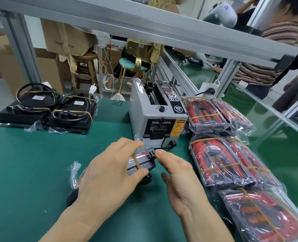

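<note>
Green mat (40, 163), bagged unit (144, 161) in left hand (109, 173), right hand (181, 179) beside

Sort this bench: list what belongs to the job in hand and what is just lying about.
In hand: black rubber-banded unit in a clear plastic bag, gripped by the left hand, touched by the right hand; probably the grey box-shaped tape dispenser behind it.
Lying about: red-cable packs in clear bags, stacked at right; two black units with coiled cables, far left.
</note>
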Demonstrator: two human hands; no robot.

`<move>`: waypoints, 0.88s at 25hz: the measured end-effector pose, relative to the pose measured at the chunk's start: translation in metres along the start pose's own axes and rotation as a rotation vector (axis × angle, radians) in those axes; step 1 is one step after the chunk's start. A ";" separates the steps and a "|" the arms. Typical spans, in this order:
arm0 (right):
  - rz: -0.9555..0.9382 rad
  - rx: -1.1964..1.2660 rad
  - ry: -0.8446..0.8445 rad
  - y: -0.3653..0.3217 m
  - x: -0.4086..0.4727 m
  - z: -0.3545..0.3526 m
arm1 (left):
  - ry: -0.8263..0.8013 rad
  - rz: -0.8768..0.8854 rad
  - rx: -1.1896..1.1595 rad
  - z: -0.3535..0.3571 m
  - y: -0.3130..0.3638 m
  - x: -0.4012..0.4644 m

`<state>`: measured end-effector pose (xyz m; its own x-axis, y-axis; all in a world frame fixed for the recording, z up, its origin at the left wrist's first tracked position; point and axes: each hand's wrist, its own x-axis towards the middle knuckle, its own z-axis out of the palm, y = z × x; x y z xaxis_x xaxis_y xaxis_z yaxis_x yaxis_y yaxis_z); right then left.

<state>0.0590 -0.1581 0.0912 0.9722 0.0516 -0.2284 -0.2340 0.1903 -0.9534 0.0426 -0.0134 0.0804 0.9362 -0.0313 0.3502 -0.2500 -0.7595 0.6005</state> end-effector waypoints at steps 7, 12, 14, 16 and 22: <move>-0.039 0.010 0.104 0.009 -0.001 0.003 | 0.033 0.022 -0.081 -0.001 0.002 0.000; -0.070 -0.031 0.170 0.013 0.001 0.003 | 0.050 0.021 -0.069 0.000 0.002 -0.001; -0.078 -0.023 0.207 0.015 0.003 0.004 | 0.057 0.029 -0.058 0.000 0.003 0.000; -0.087 -0.022 0.231 0.016 0.004 0.004 | 0.058 0.031 -0.055 0.000 0.003 0.000; -0.138 -0.055 0.271 0.016 0.001 0.009 | 0.052 0.029 -0.056 0.000 0.002 0.000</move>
<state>0.0563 -0.1463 0.0770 0.9626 -0.2358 -0.1332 -0.1062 0.1237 -0.9866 0.0419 -0.0148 0.0820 0.9144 -0.0177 0.4044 -0.2919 -0.7210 0.6284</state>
